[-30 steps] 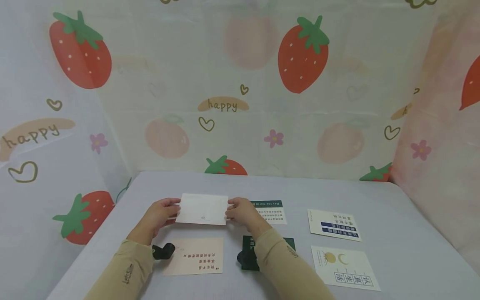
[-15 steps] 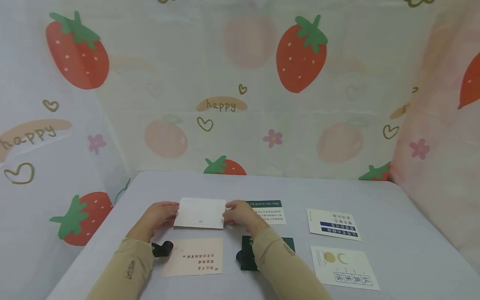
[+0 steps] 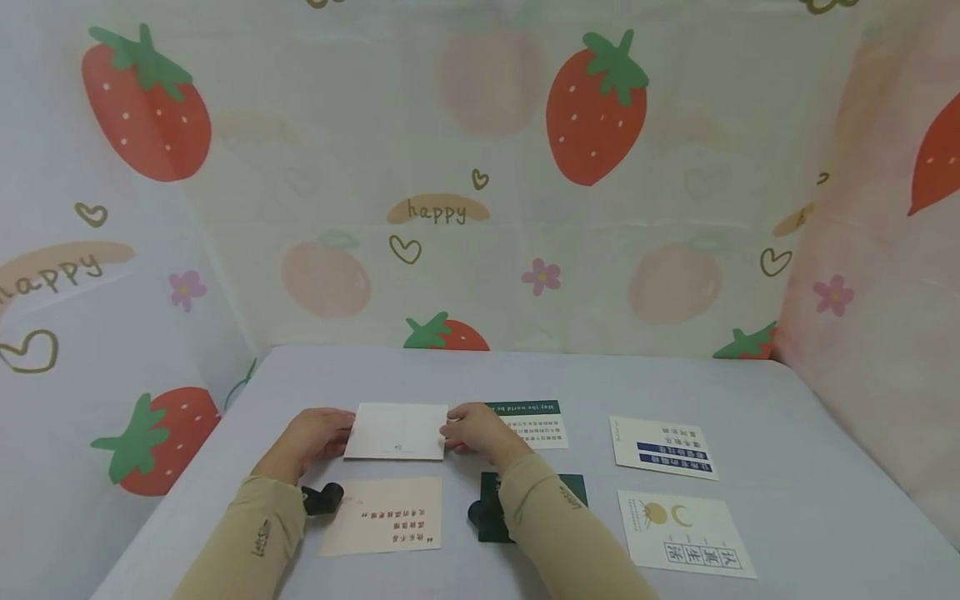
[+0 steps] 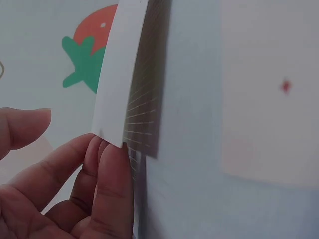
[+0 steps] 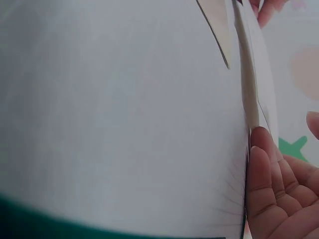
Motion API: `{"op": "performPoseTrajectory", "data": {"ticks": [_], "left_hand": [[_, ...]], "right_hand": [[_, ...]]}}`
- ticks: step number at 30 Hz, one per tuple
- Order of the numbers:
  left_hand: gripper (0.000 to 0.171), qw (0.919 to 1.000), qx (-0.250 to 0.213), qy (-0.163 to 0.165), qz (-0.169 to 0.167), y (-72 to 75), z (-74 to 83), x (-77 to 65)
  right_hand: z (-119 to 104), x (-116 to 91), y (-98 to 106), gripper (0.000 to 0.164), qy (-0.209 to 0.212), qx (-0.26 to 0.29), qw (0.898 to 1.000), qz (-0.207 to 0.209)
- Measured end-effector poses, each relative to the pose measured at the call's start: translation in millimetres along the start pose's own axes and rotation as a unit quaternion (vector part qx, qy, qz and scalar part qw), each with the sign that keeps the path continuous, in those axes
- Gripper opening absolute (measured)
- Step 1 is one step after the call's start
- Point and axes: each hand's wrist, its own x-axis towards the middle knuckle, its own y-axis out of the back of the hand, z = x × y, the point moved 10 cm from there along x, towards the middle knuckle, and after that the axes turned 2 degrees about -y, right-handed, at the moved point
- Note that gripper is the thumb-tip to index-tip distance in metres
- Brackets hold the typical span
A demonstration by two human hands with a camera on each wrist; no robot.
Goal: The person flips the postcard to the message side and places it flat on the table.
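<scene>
A white card (image 3: 396,432) with a tiny mark near its front edge is between my two hands, at the middle left of the table in the head view. My left hand (image 3: 322,435) touches its left edge; in the left wrist view the fingertips (image 4: 113,159) are at the card's corner, and the thumb is apart from it. Under the white face a dark side with thin radiating lines shows. My right hand (image 3: 476,432) is at the right edge; in the right wrist view its fingers (image 5: 260,169) lie along the card's edge, with the thumb away.
Nearer me lie a pale pink card (image 3: 386,517) and a dark green card (image 3: 573,492), partly under my right sleeve. A green-and-white card (image 3: 543,425) is behind my right hand. Two printed cards (image 3: 663,447) lie at the right. A strawberry-print cloth (image 3: 450,275) hangs behind.
The white card has come down and slightly towards me with both hands. Both thumbs, earlier close to the card, are now apart from it. The view has swung slightly to the right.
</scene>
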Motion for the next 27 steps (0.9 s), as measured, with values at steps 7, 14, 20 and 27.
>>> {"op": "performPoseTrajectory", "data": {"ticks": [7,14,20,27], "left_hand": [[0.038,0.9999,-0.009,-0.001,0.008,2.1,-1.5,2.9],[0.036,0.9996,-0.024,0.001,0.012,2.4,-2.9,3.2],[0.037,0.9997,-0.022,0.001,0.012,2.5,-2.6,3.7],[0.039,0.9993,-0.029,0.005,0.021,3.0,-0.9,3.5]], "right_hand": [[0.3,1.1,-0.8,0.041,0.004,0.011,1.0,-0.002],[-0.4,0.8,-2.3,0.04,-0.001,0.013,1.0,-0.001],[1.9,4.6,-2.7,0.039,-0.013,0.012,1.0,0.005],[2.1,4.7,-1.5,0.039,-0.011,0.023,1.0,0.005]]}}
